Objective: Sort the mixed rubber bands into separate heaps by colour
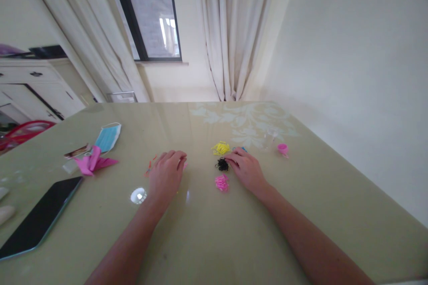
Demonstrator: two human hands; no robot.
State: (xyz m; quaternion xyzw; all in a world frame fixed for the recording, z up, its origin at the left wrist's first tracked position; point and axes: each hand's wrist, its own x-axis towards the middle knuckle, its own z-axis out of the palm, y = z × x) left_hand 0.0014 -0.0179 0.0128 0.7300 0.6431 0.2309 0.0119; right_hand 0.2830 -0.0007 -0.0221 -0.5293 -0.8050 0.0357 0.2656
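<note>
A small heap of black rubber bands (222, 164) lies at the table's middle, and the fingertips of my right hand (246, 170) are pinched together at its right edge. Whether a band is between them is too small to see. A yellow heap (221, 148) sits behind the black one, a pink heap (222, 183) in front. Blue bands (244, 148) show partly behind my right hand. To the left, my left hand (167, 169) is held with fingers curled and close together, its thumb mostly hidden. Orange bands (149, 167) and a few pink bits are scattered around it.
A round shiny white object (138, 195) lies beside my left wrist. Farther left are a pink folded-paper bird (92, 162), a blue face mask (109, 138) and a dark tablet (42, 216). A pink cup-like piece (282, 149) and a clear container (269, 138) stand right, near the wall.
</note>
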